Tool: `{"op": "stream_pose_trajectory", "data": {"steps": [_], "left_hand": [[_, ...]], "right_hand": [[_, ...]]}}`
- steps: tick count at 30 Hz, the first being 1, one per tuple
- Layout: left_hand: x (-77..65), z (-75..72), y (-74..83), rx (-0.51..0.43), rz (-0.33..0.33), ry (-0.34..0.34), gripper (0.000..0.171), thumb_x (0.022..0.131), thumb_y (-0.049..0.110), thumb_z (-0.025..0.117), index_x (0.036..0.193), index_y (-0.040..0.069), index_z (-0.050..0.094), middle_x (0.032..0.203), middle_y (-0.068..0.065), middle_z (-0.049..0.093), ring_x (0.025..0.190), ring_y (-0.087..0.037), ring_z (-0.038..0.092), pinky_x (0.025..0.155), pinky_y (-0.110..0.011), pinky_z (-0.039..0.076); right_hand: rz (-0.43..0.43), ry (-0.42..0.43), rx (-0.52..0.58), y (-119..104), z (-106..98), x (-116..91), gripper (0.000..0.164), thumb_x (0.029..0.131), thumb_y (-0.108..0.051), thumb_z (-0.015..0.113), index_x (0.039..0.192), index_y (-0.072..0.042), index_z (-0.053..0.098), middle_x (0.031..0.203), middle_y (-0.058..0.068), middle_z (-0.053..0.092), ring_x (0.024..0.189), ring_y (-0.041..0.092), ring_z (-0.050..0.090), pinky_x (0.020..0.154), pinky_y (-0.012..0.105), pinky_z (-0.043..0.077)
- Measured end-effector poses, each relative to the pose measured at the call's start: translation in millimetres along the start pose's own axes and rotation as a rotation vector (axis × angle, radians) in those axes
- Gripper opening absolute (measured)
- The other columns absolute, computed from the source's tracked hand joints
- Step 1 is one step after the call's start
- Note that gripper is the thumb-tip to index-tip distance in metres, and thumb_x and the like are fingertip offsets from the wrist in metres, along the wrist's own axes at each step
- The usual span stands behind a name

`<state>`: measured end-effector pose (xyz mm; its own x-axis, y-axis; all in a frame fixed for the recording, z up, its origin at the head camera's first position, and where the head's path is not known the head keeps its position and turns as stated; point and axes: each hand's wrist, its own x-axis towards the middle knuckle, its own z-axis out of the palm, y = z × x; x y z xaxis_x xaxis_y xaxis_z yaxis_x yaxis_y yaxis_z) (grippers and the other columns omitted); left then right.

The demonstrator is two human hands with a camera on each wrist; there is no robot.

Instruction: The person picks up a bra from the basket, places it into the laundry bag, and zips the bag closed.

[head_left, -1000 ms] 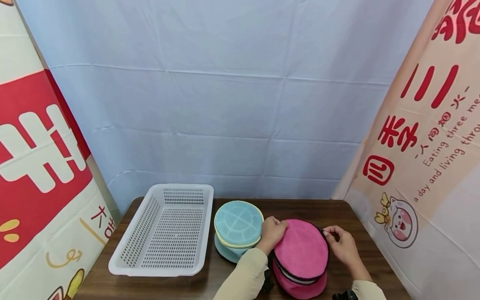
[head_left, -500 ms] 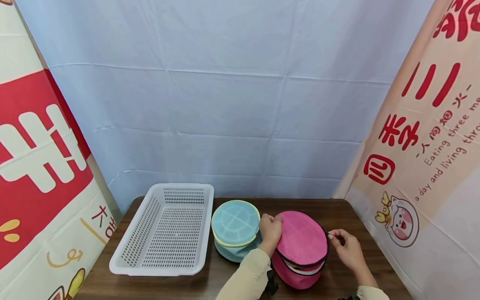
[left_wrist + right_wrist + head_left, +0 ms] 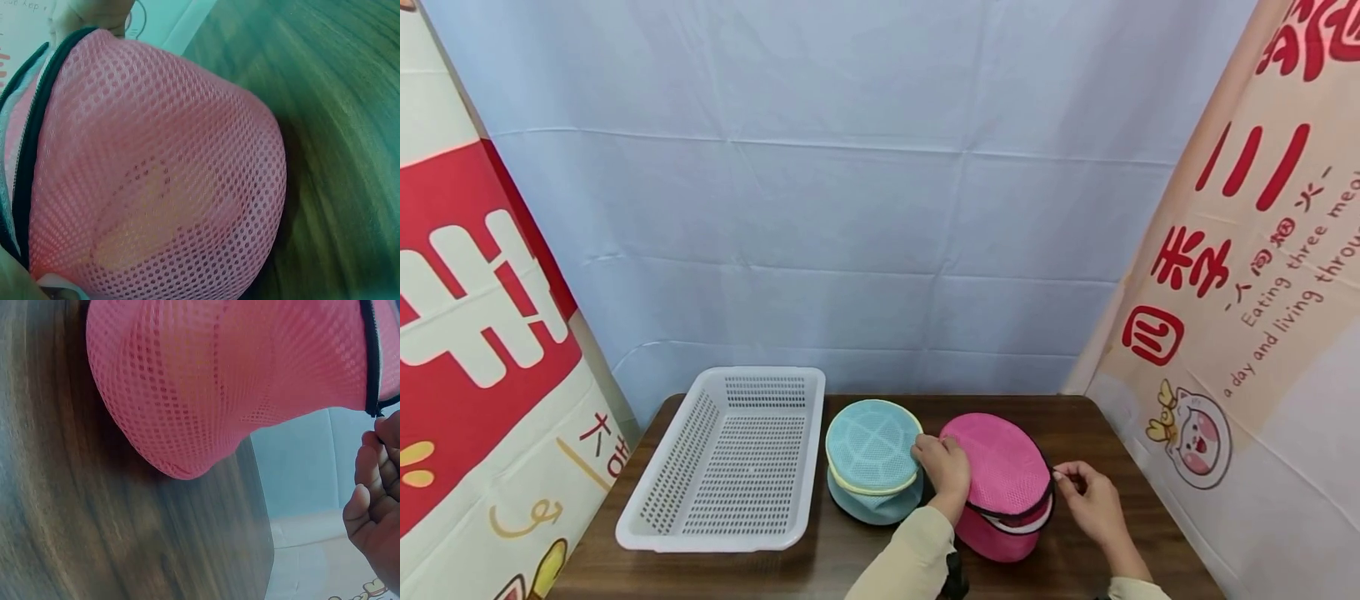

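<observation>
A pink mesh laundry bag (image 3: 996, 467) with black zip edging stands tilted on the right of the table, its zip partly undone at the front right. The left hand (image 3: 946, 468) grips its left rim with curled fingers; the thumb is hidden in the head view. At the right rim the right hand (image 3: 1090, 500) pinches the zip pull (image 3: 379, 416) between thumb and forefinger. Something yellowish (image 3: 147, 219) shows dimly through the mesh in the left wrist view. Beside the left hand sits a light blue mesh laundry bag (image 3: 872, 446) with yellow edging.
A white perforated plastic basket (image 3: 811, 467) stands on the left of the dark wooden table (image 3: 820, 575). A pale blue cloth (image 3: 850, 208) hangs behind, and printed cloths hang at both sides.
The pink bag has shifted away from the table's front and slightly left. The zip gap has moved toward its right side. The left hand's grip has slid lower along the rim.
</observation>
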<state>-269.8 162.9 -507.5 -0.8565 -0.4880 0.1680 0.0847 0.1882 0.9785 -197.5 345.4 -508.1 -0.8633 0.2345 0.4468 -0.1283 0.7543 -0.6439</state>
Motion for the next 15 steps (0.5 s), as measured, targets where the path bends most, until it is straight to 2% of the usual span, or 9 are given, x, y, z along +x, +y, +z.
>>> {"op": "stream_pose_trajectory", "data": {"steps": [3, 7, 11, 15], "left_hand": [[-2.7, 2.1, 0.2, -0.006, -0.006, 0.049, 0.019, 0.083, -0.003, 0.057, 0.077, 0.006, 0.041, 0.082, -0.009, 0.037, 0.073, -0.028, 0.042, 0.068, -0.041, 0.040], [-5.7, 2.3, -0.5, -0.010, -0.030, 0.060, 0.019, 0.084, -0.004, 0.056, 0.078, 0.005, 0.041, 0.084, -0.009, 0.035, 0.070, -0.025, 0.042, 0.066, -0.039, 0.040], [-6.3, -0.2, -1.5, -0.012, -0.034, 0.028, 0.018, 0.084, -0.003, 0.056, 0.078, 0.006, 0.041, 0.083, -0.008, 0.035, 0.070, -0.024, 0.042, 0.065, -0.038, 0.040], [-6.7, -5.1, -4.1, -0.029, -0.003, -0.038, 0.019, 0.082, -0.004, 0.057, 0.080, 0.007, 0.042, 0.081, -0.005, 0.036, 0.070, -0.021, 0.042, 0.066, -0.037, 0.038]], "right_hand": [[0.015, 0.030, 0.008, -3.7, 1.8, -2.0, 0.004, 0.084, -0.001, 0.063, 0.081, 0.000, 0.065, 0.071, 0.001, 0.058, 0.062, 0.005, 0.046, 0.054, 0.018, 0.037], [0.055, 0.065, 0.033, -7.5, 3.9, -3.0, 0.004, 0.082, 0.002, 0.062, 0.082, 0.000, 0.066, 0.071, 0.003, 0.060, 0.061, 0.004, 0.047, 0.054, 0.016, 0.037], [0.064, 0.079, 0.033, -7.4, 4.4, -2.9, 0.004, 0.082, 0.000, 0.063, 0.083, 0.001, 0.066, 0.073, 0.004, 0.062, 0.061, 0.004, 0.048, 0.054, 0.016, 0.037], [0.057, 0.101, 0.040, -4.4, 2.4, -3.3, 0.008, 0.083, -0.003, 0.066, 0.081, 0.004, 0.065, 0.071, 0.002, 0.061, 0.060, 0.003, 0.046, 0.054, 0.016, 0.036]]}}
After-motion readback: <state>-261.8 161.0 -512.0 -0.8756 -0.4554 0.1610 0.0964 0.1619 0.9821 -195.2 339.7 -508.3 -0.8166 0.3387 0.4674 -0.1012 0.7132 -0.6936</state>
